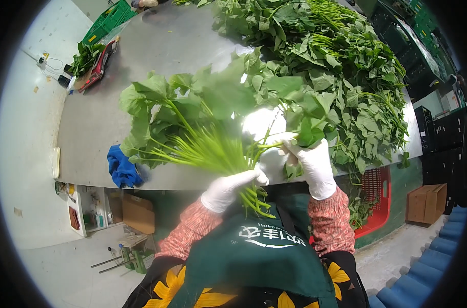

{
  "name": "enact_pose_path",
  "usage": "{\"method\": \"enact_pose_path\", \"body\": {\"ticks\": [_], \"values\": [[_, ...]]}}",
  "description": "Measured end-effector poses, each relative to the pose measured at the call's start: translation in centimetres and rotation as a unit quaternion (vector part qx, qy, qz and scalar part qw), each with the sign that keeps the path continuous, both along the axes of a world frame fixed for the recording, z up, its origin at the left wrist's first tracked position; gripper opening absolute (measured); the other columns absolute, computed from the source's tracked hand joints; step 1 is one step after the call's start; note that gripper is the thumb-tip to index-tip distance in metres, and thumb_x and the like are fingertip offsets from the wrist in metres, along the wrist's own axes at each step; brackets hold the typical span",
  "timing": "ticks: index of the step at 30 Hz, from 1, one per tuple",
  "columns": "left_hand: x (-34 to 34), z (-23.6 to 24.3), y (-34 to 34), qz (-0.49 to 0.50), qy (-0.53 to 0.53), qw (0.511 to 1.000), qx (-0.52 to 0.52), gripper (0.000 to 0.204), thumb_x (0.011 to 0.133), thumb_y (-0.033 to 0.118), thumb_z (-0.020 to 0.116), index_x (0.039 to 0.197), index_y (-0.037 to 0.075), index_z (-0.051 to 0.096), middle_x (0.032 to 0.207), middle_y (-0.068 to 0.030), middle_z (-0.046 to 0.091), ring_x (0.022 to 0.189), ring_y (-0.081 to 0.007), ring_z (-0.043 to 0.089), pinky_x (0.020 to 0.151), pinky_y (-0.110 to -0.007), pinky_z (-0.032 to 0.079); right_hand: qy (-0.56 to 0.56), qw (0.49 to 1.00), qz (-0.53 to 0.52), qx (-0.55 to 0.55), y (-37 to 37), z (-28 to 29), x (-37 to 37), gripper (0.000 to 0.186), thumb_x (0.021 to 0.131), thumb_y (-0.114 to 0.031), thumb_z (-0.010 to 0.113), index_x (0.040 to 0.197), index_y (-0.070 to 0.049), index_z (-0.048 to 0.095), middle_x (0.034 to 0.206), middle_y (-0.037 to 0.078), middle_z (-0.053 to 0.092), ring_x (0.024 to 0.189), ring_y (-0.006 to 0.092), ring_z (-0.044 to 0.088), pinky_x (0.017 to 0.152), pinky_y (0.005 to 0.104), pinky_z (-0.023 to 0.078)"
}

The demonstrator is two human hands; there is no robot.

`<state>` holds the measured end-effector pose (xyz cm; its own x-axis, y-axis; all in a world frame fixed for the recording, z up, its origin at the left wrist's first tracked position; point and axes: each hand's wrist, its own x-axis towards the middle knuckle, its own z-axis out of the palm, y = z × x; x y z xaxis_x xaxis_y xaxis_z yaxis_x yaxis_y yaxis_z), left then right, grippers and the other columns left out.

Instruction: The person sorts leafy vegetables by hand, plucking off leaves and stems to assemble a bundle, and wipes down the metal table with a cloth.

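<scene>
My left hand (229, 189), in a white glove, is closed around the stems of a bunch of leafy greens (202, 115); the leaves fan up and to the left over the grey table (97, 123). My right hand (310, 163), also gloved in white, pinches a leafy stalk (300, 131) at the bunch's right side, just in front of the big heap of loose greens (341, 66) on the right half of the table. The stem ends stick out below my left hand, above my green apron.
A blue cloth (121, 168) lies at the table's near edge. A red crate (374, 197) stands under the table at right, a cardboard box (424, 203) beyond it. Green crates (108, 20) and a small pile of greens (84, 56) sit at the far left.
</scene>
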<state>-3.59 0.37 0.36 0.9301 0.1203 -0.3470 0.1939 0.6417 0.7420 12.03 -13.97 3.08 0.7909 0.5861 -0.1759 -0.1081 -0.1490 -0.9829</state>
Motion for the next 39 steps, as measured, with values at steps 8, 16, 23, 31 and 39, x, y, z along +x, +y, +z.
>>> {"method": "enact_pose_path", "body": {"ticks": [8,16,23,31,39], "values": [[0.5,-0.3,-0.1,-0.033,-0.015,0.999,-0.001,0.02,0.088,0.016,0.059,0.092,-0.002,0.063,0.086,-0.0132,0.066,0.083,-0.0215,0.062,0.079,-0.033,0.048,0.072,0.929,-0.257,0.256,-3.0,-0.1,0.8,0.021,0.09,-0.013,0.062,0.106,-0.001,0.065,0.079,0.002,0.062,0.061,0.0073,0.047,0.057,0.0221,0.039],[0.2,0.9,1.6,0.109,-0.052,0.992,0.019,0.015,0.086,0.013,0.059,0.093,0.002,0.053,0.083,-0.014,0.063,0.078,-0.0259,0.061,0.075,-0.037,0.049,0.32,0.716,-0.14,0.604,-10.7,-3.8,4.6,0.066,0.094,-0.039,0.053,0.136,0.009,0.034,0.115,0.018,0.061,0.077,0.0153,0.057,0.069,0.0269,0.048],[-1.0,0.6,3.3,0.188,-0.123,0.974,0.026,0.033,0.083,0.009,0.062,0.112,-0.001,0.05,0.078,-0.0047,0.052,0.073,-0.0183,0.05,0.071,-0.033,0.042,-0.021,0.939,-0.337,0.067,-14.5,-3.5,3.7,0.037,0.095,-0.019,0.056,0.124,0.003,0.055,0.093,0.01,0.07,0.065,0.0062,0.06,0.059,0.0185,0.045],[0.5,0.7,2.0,0.139,-0.136,0.98,0.044,0.036,0.081,0.016,0.068,0.109,0.003,0.049,0.078,-0.003,0.048,0.078,-0.0177,0.046,0.075,-0.032,0.039,-0.286,0.837,-0.22,-0.411,-16.3,-2.6,1.6,0.035,0.081,-0.038,0.069,0.105,-0.012,0.067,0.092,0.012,0.069,0.078,0.0273,0.067,0.068,0.0355,0.053],[0.0,1.6,1.4,0.178,-0.129,0.972,0.078,0.022,0.084,0.011,0.066,0.096,0.006,0.049,0.075,-0.0044,0.05,0.074,-0.0204,0.051,0.072,-0.035,0.044,-0.484,0.794,-0.066,-0.362,-2.0,-10.8,4.6,0.021,0.078,-0.029,0.069,0.088,-0.011,0.063,0.078,0.009,0.06,0.07,0.0279,0.062,0.062,0.0361,0.05]]}}
